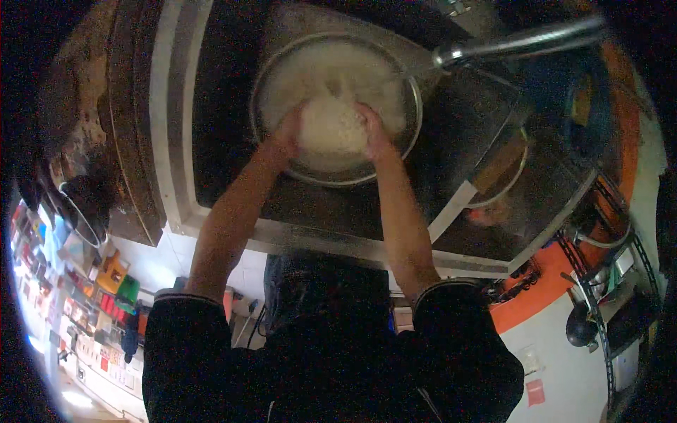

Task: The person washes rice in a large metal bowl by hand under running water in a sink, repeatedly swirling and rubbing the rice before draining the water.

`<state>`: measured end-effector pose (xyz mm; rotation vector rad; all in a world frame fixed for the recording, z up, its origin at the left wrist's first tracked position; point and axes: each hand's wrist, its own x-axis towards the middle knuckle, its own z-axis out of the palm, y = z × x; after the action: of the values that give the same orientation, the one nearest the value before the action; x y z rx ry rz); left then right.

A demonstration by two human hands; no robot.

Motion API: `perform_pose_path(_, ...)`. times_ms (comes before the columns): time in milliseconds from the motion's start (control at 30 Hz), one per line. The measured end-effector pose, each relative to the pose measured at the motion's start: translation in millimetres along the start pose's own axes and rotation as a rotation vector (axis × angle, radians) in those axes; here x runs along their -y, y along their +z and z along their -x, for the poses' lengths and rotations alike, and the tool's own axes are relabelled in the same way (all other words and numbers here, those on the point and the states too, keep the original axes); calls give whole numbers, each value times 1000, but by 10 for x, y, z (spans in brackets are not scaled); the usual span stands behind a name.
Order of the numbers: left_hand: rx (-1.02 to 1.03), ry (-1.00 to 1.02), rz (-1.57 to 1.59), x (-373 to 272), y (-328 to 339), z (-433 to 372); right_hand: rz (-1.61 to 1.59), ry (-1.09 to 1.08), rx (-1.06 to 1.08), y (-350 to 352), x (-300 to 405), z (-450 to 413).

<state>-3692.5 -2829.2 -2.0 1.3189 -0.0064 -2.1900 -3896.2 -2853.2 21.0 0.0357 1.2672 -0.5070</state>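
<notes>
A wide round metal bowl stands in the sink before me, filled with cloudy, whitish liquid. Both hands reach into it from the near side. My left hand and my right hand cup a pale, grainy mass between them; it looks like wet rice. Some grains cling beside the right fingers. Blur and the mass hide most of the left fingers. A metal faucet spout points toward the bowl from the upper right, and a thin streak below its tip may be water.
The sink's pale rim runs under my forearms. Right of the bowl, a divider borders another basin holding a round container. A dark wire rack with cookware stands at the far right. A weathered wooden surface lies left.
</notes>
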Motion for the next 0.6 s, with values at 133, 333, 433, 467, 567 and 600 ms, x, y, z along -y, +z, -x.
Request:
perform_pose_path(133,96,36,31,-168,321,465,-172,-20,69,249,185,688)
perform_pose_path(333,-183,-104,96,-520,719,1100,-223,-118,78,154,182,1003)
perform_pose_path(433,-164,-74,239,-457,632,1089,-298,-111,116,123,209,1091)
perform_pose_path(467,-86,-41,373,-427,580,1074,-342,-89,147,141,219,1121)
perform_pose_path(567,-27,52,339,-482,722,1085,-261,-130,89,313,364,1296)
perform_pose_path(600,-26,50,339,-503,717,1051,-261,-131,86,277,360,1250)
